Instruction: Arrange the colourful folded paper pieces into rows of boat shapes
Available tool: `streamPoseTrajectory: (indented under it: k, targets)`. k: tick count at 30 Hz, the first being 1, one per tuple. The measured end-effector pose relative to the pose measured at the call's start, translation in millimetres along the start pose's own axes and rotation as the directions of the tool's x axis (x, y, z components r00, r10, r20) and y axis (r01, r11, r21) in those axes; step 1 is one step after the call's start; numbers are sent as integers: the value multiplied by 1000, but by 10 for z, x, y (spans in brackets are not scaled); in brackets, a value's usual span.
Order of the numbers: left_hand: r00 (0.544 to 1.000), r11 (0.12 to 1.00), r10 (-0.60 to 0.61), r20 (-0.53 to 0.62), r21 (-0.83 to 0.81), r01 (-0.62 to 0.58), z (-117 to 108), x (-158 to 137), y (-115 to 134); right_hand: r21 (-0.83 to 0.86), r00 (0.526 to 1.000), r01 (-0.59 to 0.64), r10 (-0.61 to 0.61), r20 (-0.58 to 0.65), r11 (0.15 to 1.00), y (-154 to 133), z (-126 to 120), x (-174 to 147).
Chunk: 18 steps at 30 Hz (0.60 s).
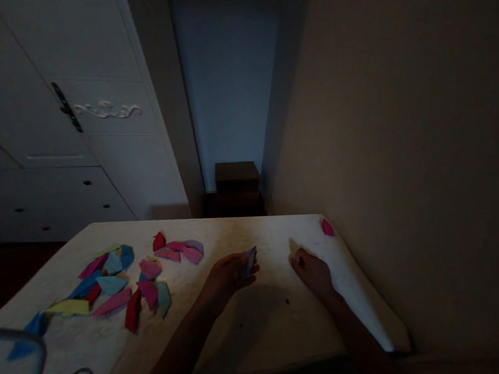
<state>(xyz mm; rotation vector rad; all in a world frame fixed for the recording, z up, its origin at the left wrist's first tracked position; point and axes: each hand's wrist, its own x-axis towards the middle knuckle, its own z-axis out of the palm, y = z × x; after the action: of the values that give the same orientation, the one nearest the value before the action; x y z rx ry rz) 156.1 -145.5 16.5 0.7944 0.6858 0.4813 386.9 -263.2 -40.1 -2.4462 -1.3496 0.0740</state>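
Observation:
My left hand [228, 276] is closed on a purple folded paper piece [250, 262], pinched between thumb and fingers above the table. To its right, my right hand [314, 273] is held over the table with curled fingers. Whether anything small is inside those fingers cannot be made out in the dim light. Several folded paper pieces [112, 284] in blue, red, pink, yellow and pale green lie loosely on the left side of the table. A smaller cluster of pink paper pieces [181, 250], one edged with purple, lies farther back, left of my left hand.
The pale-covered table [261, 341] has a pink paper piece [327, 227] at its far right corner. A grey metal bar [36, 365] and a cable stand at the front left. White cabinets [98, 135] rise at left, a wall [393, 141] at right, a brown box-like stand [237, 172] behind.

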Motion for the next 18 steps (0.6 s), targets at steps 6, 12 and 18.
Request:
streamPoseTrajectory:
  k: [6,12,18]
  targets:
    - [970,912,242,3,341,-228,419,653,-87,22,1000,20,-20,-14,1000,22,32,11]
    - [978,915,183,104,346,-208,1047,1469,-290,38,998,40,-38,-47,998,13,19,23]
    - [993,875,78,90,471,-111,1534,2081,-517,49,998,42,-40,-46,998,28,38,61]
